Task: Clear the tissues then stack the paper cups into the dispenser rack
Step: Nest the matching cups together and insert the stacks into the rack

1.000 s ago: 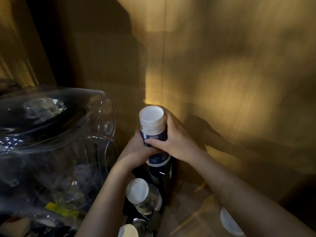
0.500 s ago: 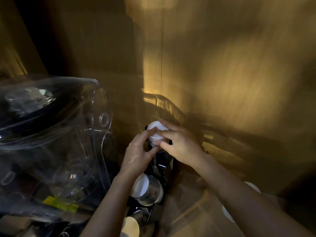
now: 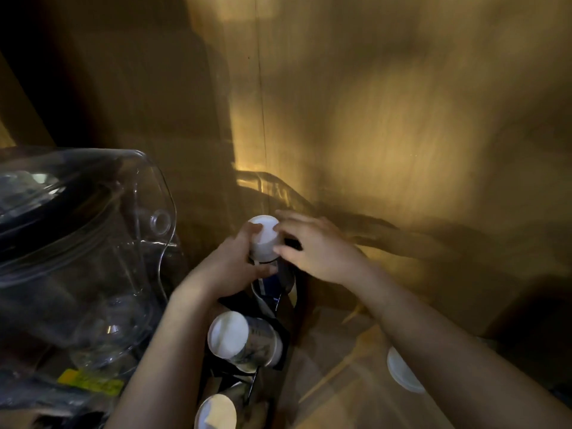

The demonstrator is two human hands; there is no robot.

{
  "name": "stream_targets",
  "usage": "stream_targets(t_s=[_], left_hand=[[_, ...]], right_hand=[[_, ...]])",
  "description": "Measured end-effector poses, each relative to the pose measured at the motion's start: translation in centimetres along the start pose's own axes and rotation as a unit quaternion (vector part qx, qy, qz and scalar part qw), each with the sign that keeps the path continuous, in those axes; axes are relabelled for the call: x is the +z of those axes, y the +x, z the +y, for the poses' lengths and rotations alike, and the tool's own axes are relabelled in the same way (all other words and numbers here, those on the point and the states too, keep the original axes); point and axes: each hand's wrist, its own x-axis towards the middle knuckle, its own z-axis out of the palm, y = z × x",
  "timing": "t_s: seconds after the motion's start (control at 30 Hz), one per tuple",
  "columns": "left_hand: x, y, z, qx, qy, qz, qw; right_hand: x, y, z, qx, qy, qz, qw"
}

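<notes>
Head view looks down into a dim, amber-lit corner where both hands work at an upturned paper cup (image 3: pixel 263 239) sitting white base up in the far slot of a dark dispenser rack (image 3: pixel 280 308). Left hand (image 3: pixel 230 267) is wrapped around the cup's left side, fingers closed on it just below the base. Right hand (image 3: pixel 318 247) is spread with fingers apart, its fingertips (image 3: pixel 278 249) touching the cup's right side without gripping. Nearer along the rack a second cup stack (image 3: pixel 243 340) lies tilted, pale base facing up, and a third cup (image 3: pixel 215 411) shows at the rack's near end. Left of the rack stands a large clear plastic container (image 3: pixel 93 243), well apart from the cups. A white round lid-like object (image 3: pixel 402 371) lies on the wooden table (image 3: pixel 340 397) under the right forearm, partly hidden
</notes>
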Motion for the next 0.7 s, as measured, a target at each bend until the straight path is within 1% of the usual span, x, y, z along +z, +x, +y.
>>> stream_targets(t_s=[0.03,0.07,0.17,0.23,0.27,0.3,0.33,0.4,0.43,0.5,0.57,0.67,0.7], left_hand=[[-0.5,-0.1,0.9,-0.008,0.059,-0.001,0.998],[-0.9,-0.3,1.8,-0.008,0.104,0.015,0.994],[-0.8,-1.4,4.7,0.008,0.16,0.113,0.981],[0.0,-1.9,6.5,0.029,0.159,0.193,0.968],[0.6,-2.0,7.3,0.051,0.13,0.217,0.966],[1.4,-2.0,8.1,0.073,0.091,0.224,0.967],[2.3,-1.9,8.9,0.094,0.057,0.218,0.97],[4.6,-1.2,10.1,0.123,0.007,0.172,0.977],[5.8,-0.7,10.4,0.13,-0.024,0.132,0.982],[8.4,0.5,10.5,0.129,-0.091,0.023,0.987],[11.4,1.8,10.0,0.116,-0.112,-0.061,0.985],[16.1,3.6,8.9,0.1,-0.123,-0.115,0.981],[17.7,4.0,8.6,0.098,-0.123,-0.129,0.979]], right_hand=[[-0.8,-0.2,0.1,0.007,0.016,0.015,1.0],[-1.6,-0.4,0.2,0.014,0.025,0.03,0.999],[-3.4,-1.6,1.5,0.048,0.026,0.052,0.997],[-4.0,-2.8,2.9,0.084,0.02,0.043,0.995],[-4.1,-3.5,3.7,0.102,0.019,0.039,0.994],[-4.2,-4.2,4.4,0.114,0.02,0.041,0.992],[-4.3,-4.9,5.2,0.123,0.022,0.049,0.991],[-4.3,-6.3,6.7,0.144,0.037,0.073,0.986],[-4.2,-7.0,7.5,0.159,0.044,0.081,0.983],[-3.8,-8.6,9.2,0.193,0.059,0.089,0.975],[-3.2,-10.3,11.0,0.226,0.086,0.098,0.965],[-2.4,-12.6,13.4,0.291,0.105,0.106,0.945],[-2.1,-13.4,13.9,0.311,0.128,0.115,0.935]])
